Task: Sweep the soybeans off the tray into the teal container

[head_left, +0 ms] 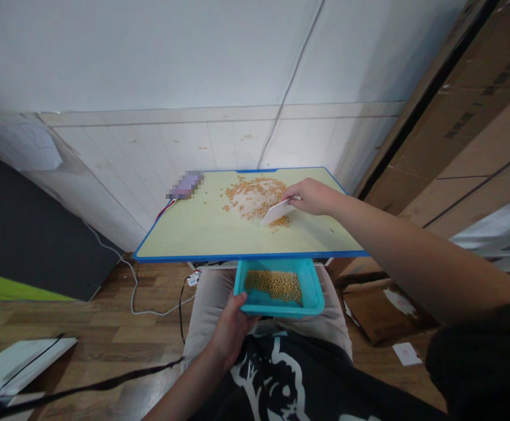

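My right hand (pixel 308 196) grips a flat white scraper (pixel 276 211), its edge tilted down onto the tabletop at the near right side of a pile. That pile is soybeans (pixel 255 190) mixed with a pale, grainy heap (pixel 246 202) whose kind I cannot make out. A few beans lie to the right of the scraper. My left hand (pixel 232 321) holds the near left corner of a turquoise plastic tray (pixel 311 301), thumb over the rim. More soybeans (pixel 276 285) cover part of the tray's bottom. It sits over my lap, against the table's front edge.
The small pale table (pixel 184 234) has a blue rim and stands against a white wall. A blurred-out phone-like object (pixel 186 185) with a cable rests at its far left. Cardboard boxes (pixel 469 117) rise on the right; cables (pixel 136 292) trail across the wooden floor.
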`<action>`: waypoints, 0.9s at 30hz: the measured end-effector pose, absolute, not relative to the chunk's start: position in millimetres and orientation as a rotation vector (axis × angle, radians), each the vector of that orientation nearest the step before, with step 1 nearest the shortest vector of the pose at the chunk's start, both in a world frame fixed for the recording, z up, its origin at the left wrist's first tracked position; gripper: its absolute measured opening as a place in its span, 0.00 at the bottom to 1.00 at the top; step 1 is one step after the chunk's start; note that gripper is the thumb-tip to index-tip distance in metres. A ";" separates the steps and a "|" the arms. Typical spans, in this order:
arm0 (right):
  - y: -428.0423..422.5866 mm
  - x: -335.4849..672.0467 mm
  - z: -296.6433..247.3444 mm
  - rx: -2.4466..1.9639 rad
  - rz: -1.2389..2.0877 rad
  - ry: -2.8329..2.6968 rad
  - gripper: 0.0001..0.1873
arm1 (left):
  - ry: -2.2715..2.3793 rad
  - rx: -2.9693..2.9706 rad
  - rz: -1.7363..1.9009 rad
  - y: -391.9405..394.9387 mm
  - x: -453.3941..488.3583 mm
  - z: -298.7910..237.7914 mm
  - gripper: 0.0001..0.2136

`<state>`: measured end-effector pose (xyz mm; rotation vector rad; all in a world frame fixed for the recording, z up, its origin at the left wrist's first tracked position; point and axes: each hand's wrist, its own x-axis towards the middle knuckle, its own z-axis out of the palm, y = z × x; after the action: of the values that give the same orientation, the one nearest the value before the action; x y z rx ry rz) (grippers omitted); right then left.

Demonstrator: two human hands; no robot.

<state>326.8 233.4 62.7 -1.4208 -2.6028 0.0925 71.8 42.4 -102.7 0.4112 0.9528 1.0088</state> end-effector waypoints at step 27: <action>254.0 383.7 55.9 -2.118 -0.088 -2.207 0.23 | 0.968 0.423 1.013 41.8 73.1 -96.8 0.36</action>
<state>383.7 254.0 55.9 -2.1184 -2.2069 -0.0884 73.1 41.8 -96.8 0.4234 0.9683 1.0127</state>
